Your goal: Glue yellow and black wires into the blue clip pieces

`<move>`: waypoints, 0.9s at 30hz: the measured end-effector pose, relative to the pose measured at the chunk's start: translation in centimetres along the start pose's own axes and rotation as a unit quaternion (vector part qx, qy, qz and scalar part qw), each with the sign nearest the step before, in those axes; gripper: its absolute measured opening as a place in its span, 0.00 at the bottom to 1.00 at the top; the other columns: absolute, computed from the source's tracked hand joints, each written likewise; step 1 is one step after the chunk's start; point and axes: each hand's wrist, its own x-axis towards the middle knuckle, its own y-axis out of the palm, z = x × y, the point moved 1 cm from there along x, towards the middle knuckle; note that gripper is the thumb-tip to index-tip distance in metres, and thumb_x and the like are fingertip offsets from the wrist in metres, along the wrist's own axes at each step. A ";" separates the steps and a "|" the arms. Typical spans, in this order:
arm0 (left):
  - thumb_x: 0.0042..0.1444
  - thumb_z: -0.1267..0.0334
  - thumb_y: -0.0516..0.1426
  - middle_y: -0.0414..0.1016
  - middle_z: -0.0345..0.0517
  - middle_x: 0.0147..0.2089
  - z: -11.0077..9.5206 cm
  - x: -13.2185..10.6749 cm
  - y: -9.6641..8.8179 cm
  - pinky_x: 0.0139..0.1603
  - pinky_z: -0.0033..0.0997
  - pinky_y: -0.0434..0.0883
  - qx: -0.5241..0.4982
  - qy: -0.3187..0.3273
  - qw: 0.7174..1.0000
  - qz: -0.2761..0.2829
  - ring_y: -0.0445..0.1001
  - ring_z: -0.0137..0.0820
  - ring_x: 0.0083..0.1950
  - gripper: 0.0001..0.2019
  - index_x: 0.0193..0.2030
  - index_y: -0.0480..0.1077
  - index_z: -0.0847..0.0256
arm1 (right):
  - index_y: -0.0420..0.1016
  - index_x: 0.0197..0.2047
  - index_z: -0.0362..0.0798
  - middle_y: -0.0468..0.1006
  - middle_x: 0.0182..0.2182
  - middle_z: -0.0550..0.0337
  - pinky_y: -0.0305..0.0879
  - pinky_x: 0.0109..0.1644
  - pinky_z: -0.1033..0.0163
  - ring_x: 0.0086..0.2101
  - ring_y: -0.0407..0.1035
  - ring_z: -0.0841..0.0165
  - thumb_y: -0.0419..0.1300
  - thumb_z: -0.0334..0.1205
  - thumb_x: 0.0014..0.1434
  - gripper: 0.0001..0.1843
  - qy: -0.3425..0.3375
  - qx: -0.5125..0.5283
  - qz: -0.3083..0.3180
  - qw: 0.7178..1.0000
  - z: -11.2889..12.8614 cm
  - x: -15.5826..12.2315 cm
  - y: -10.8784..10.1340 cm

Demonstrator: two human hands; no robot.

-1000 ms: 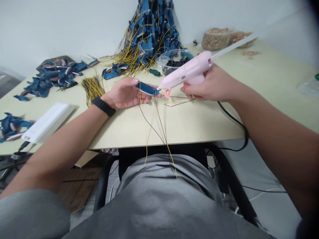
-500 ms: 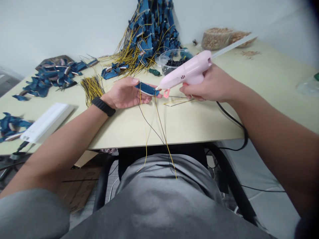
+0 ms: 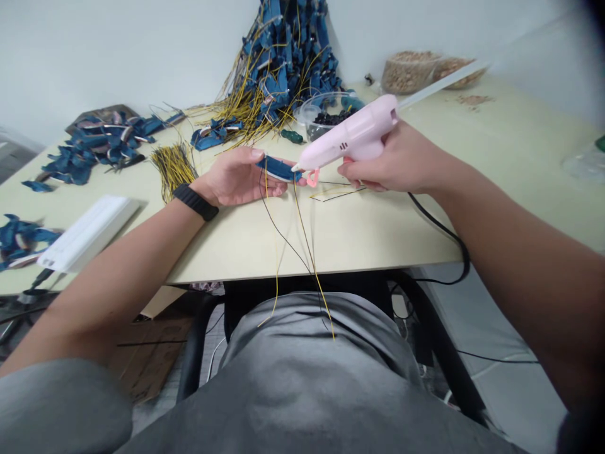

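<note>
My left hand (image 3: 241,178), palm up, holds a small curved blue piece with a pale edge (image 3: 280,169) between thumb and fingers. Yellow and black wires (image 3: 302,230) hang from both ends of that piece, down past the table edge to my lap. In my right hand (image 3: 401,157) is a pink hot glue gun (image 3: 347,133), with a clear glue stick (image 3: 442,83) sticking out of its back. The gun's nozzle is at the right end of the blue piece; whether glue is coming out is too small to tell. Loose wires (image 3: 338,191) lie on the table under the gun.
A tall heap of wired blue pieces (image 3: 283,63) stands against the wall. More blue pieces (image 3: 94,145), a wire bundle (image 3: 174,165) and a white power strip (image 3: 89,233) lie left. Behind the gun is a tub of black parts (image 3: 314,113). The gun's black cord (image 3: 444,226) loops right.
The glue gun and my right hand have shifted very slightly left, the nozzle moving a little along the blue piece. My left hand keeps its hold.
</note>
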 end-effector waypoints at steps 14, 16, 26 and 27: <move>0.58 0.32 0.72 0.99 0.57 0.58 0.5 -0.2 -0.3 0.47 0.41 0.80 0.014 0.016 0.999 0.037 0.78 0.36 0.39 0.39 0.62 0.96 0.63 | 0.87 0.45 0.52 0.80 0.26 0.65 0.59 0.25 0.61 0.23 0.65 0.71 0.86 0.42 0.69 0.13 -0.037 0.086 0.042 0.995 -1.4 0.4 -1.0; 0.58 0.33 0.74 0.99 0.55 0.59 0.4 -0.3 0.0 0.46 0.40 0.80 0.022 0.027 0.999 0.040 0.79 0.36 0.39 0.36 0.61 0.97 0.60 | 0.86 0.44 0.53 0.77 0.24 0.66 0.58 0.24 0.60 0.22 0.64 0.70 0.89 0.45 0.67 0.17 -0.027 0.093 0.048 0.994 -1.4 0.4 -1.1; 0.51 0.34 0.83 0.97 0.47 0.52 0.1 -0.2 0.2 0.52 0.44 0.83 0.046 0.024 0.998 0.025 0.79 0.36 0.42 0.31 0.55 0.97 0.51 | 0.85 0.43 0.54 0.73 0.23 0.68 0.56 0.25 0.60 0.22 0.61 0.70 0.89 0.47 0.68 0.18 -0.027 0.085 0.090 0.992 -0.5 0.0 -0.5; 0.51 0.33 0.84 0.97 0.47 0.53 0.1 -0.2 0.1 0.53 0.44 0.82 0.048 0.021 0.998 0.031 0.79 0.36 0.42 0.32 0.56 0.97 0.52 | 0.85 0.42 0.54 0.73 0.23 0.67 0.56 0.24 0.60 0.22 0.61 0.70 0.89 0.46 0.68 0.18 -0.024 0.083 0.090 0.992 -0.5 0.0 -0.4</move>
